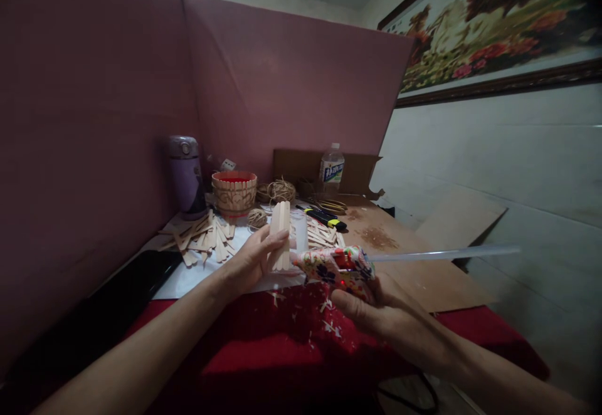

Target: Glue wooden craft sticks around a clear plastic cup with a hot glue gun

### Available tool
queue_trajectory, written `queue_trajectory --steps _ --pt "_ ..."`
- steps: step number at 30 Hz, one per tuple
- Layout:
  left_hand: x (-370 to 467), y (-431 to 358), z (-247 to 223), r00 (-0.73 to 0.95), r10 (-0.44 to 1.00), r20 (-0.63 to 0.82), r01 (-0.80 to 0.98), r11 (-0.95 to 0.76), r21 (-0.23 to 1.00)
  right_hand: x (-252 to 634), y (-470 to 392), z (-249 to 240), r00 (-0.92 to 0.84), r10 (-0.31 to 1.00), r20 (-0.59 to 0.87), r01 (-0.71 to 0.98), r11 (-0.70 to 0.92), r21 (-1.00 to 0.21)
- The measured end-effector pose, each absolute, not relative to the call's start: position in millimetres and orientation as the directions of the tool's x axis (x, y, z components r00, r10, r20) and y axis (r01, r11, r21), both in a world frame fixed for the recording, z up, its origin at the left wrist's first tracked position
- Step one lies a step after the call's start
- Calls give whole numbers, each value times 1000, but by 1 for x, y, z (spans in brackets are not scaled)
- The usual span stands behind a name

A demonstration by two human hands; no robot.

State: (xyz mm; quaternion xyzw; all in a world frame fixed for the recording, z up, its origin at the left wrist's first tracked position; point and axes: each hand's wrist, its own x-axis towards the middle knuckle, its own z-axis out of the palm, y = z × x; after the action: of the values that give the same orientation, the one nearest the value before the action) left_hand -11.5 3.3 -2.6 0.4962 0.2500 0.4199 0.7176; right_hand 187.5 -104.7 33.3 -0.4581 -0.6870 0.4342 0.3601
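Observation:
My left hand (258, 253) holds a few wooden craft sticks (281, 230) side by side and upright, thumb across their front. My right hand (371, 305) is wrapped round a glue gun (332, 264) with a flowery pattern and a small red light. The gun's nozzle points left, close to the lower right edge of the sticks; whether it touches them cannot be made out. A long clear glue stick (442, 254) juts out of the gun's back to the right.
Loose sticks (216, 239) lie on white paper (176, 283). Behind are a purple bottle (185, 180), a stick-covered bucket (234, 195), twine (282, 190), a yellow-black cutter (325, 217) and a clear bottle (332, 170). Wood scraps litter the red cloth (263, 352).

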Motion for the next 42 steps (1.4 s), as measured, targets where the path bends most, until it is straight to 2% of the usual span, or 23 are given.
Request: queue_trajectory --steps 27,42 --pt "-13 -2 2 545 838 19 -287 165 944 187 -102 34 -288 949 127 318 220 -922" --pt "-13 -3 1 594 803 44 -308 177 935 188 -99 31 -264 956 131 306 212 -928"
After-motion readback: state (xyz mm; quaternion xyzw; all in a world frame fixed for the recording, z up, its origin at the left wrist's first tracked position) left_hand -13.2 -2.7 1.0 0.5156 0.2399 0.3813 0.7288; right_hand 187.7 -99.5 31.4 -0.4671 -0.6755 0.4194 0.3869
